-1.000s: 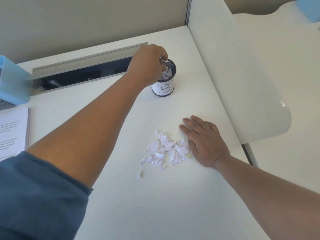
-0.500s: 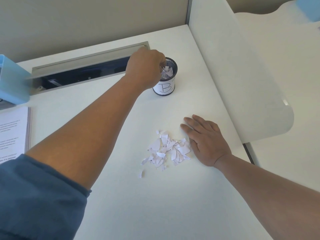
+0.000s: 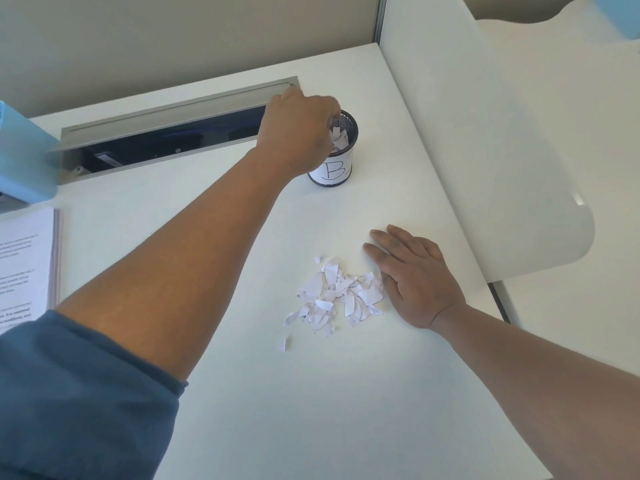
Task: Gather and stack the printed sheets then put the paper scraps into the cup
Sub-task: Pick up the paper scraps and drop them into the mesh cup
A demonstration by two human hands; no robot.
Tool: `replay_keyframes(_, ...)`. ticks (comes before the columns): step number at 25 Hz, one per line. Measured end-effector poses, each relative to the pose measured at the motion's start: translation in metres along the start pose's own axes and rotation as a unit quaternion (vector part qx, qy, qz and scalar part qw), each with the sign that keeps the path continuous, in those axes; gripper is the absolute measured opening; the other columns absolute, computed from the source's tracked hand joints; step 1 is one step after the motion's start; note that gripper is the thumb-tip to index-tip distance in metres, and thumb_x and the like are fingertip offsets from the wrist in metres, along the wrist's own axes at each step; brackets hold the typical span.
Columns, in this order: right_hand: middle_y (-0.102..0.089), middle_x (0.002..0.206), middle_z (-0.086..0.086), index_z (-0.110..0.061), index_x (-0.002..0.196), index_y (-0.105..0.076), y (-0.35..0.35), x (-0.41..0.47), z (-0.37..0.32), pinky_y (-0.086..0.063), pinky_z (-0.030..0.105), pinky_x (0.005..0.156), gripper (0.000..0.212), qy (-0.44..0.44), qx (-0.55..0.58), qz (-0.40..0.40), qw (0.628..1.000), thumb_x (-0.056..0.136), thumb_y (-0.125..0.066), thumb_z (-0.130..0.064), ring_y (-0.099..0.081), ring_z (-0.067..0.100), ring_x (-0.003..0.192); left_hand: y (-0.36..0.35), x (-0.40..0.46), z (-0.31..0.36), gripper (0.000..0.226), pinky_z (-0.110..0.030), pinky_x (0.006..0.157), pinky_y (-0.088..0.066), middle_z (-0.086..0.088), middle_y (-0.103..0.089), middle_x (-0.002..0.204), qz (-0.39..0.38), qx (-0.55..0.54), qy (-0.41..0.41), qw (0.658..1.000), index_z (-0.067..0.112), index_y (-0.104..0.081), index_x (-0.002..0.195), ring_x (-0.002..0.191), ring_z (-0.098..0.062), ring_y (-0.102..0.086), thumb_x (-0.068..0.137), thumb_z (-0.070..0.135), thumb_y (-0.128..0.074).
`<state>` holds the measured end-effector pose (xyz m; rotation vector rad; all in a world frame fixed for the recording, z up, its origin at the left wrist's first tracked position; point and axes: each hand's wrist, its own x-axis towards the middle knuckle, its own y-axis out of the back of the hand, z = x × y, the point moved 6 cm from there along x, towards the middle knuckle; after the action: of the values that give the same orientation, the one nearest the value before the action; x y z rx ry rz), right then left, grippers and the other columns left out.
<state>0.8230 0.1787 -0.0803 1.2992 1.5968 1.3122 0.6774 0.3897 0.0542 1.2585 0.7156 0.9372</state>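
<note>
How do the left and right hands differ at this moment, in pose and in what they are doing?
The left hand is raised over the mesh cup with fingers curled down at its mouth; the right hand lies flat on the desk, fingers straight. The left is stretched far forward, while the right sits nearer, beside the pile of paper scraps. Whether the left still pinches scraps is hidden. Both are bare.

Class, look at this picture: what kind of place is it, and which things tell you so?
Probably an office cubicle desk: a white partition, a cable tray slot and printed sheets.
</note>
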Motion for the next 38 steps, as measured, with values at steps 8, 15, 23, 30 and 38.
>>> replay_keyframes(8, -0.047, 0.156, -0.001, -0.022, 0.143, -0.056, 0.000, 0.000, -0.001, -0.027, 0.043, 0.111, 0.050, -0.001, -0.003, 0.001, 1.000, 0.100, -0.032, -0.023, -0.039, 0.029, 0.147, -0.011, -0.094, 0.006, 0.021, -0.041, 0.080, -0.054, 0.004, -0.072, 0.093, 0.114, -0.243, 0.010, 0.963, 0.016, -0.071, 0.099, 0.081, -0.021, -0.062, 0.091, 0.013, -0.052)
replay_keyframes(15, -0.045, 0.158, -0.002, -0.023, 0.145, -0.055, -0.001, 0.000, 0.000, -0.025, 0.043, 0.113, 0.050, -0.002, -0.006, -0.005, 1.000, 0.100, -0.033, -0.025, -0.036, 0.028, 0.148, -0.093, -0.166, 0.026, 0.063, -0.035, 0.093, -0.047, 0.011, -0.049, 0.124, -0.252, -0.196, 0.029, 0.947, 0.035, -0.061, 0.132, 0.115, -0.015, -0.045, 0.075, 0.045, -0.086)
replay_keyframes(23, -0.048, 0.156, 0.000, -0.021, 0.142, -0.057, 0.000, 0.001, -0.001, -0.030, 0.045, 0.110, 0.049, -0.001, -0.005, 0.006, 1.000, 0.099, -0.034, -0.024, -0.040, 0.029, 0.146, -0.101, -0.164, 0.031, 0.010, -0.021, 0.066, -0.038, 0.012, -0.053, 0.093, -0.215, -0.234, 0.074, 0.945, 0.023, -0.072, 0.100, 0.084, -0.007, -0.055, 0.090, 0.022, -0.075)
replay_keyframes(30, -0.048, 0.156, 0.001, -0.022, 0.143, -0.057, 0.001, 0.001, 0.000, -0.030, 0.045, 0.110, 0.049, -0.004, 0.003, 0.005, 1.000, 0.099, -0.034, -0.025, -0.040, 0.030, 0.146, -0.078, -0.155, 0.017, 0.009, -0.004, 0.059, -0.035, 0.016, -0.064, 0.086, -0.163, -0.298, 0.121, 0.933, 0.024, -0.073, 0.092, 0.072, 0.007, -0.053, 0.090, 0.016, -0.077)
replay_keyframes(38, -0.046, 0.157, -0.002, -0.023, 0.143, -0.056, 0.000, 0.001, -0.001, -0.027, 0.043, 0.111, 0.051, -0.006, 0.006, -0.004, 1.000, 0.098, -0.032, -0.025, -0.039, 0.029, 0.147, -0.007, -0.114, 0.007, 0.004, -0.012, 0.061, -0.046, 0.006, -0.074, 0.077, -0.085, -0.287, 0.094, 0.949, 0.018, -0.076, 0.087, 0.066, -0.006, -0.067, 0.087, 0.016, -0.079)
